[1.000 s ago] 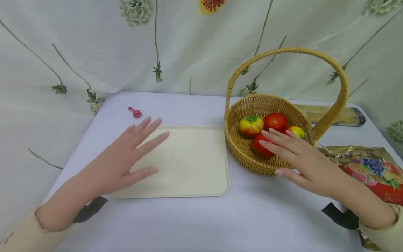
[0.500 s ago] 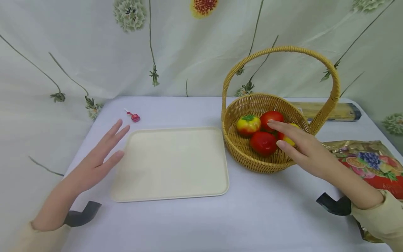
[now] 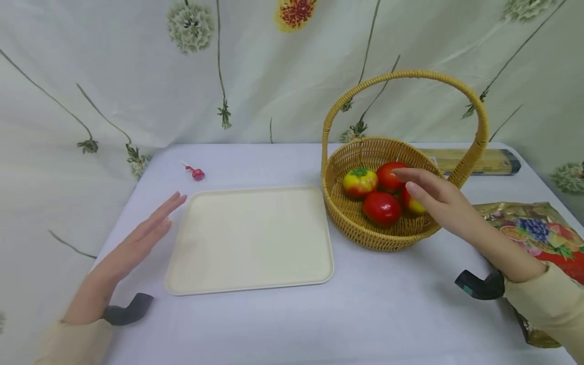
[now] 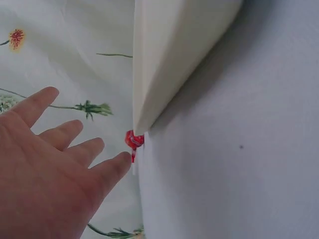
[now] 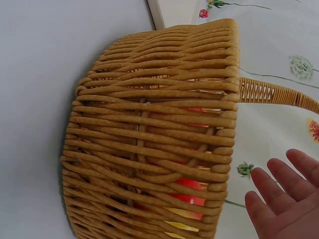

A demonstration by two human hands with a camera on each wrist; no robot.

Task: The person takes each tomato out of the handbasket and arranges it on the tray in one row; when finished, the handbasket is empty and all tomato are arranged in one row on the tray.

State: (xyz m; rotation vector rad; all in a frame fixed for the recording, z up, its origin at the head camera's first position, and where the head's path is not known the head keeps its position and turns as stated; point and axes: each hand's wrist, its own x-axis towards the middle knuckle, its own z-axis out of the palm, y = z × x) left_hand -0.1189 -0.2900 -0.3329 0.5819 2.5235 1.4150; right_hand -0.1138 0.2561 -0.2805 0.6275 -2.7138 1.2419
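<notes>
My left hand (image 3: 132, 248) hovers just left of a cream rectangular tray (image 3: 251, 238), its fingers extended and nothing in them. In the left wrist view the same hand (image 4: 55, 159) has its fingers spread near the tray's side. Over the right rim of a wicker basket (image 3: 365, 241) is my right hand (image 3: 444, 205), fingers fairly straight, holding nothing. Inside the basket lie a yellow-red tomato-like fruit (image 3: 360, 182), a red round fruit (image 3: 382, 208), another red one (image 3: 388, 176), and a second yellow-red one (image 3: 412, 203) partly covered by that hand.
A red-wrapped lollipop (image 3: 197, 174) lies behind the tray's left corner. Right of the basket are a gold-and-red fruit-print bag (image 3: 538, 233) and a long yellowish package (image 3: 479, 162) with a dark end. A flowered cloth (image 3: 274, 66) hangs behind the white table.
The left hand has drawn back leftward from above the tray and turned edge-on. My right hand has shifted right, uncovering more fruit. The objects stay where they were.
</notes>
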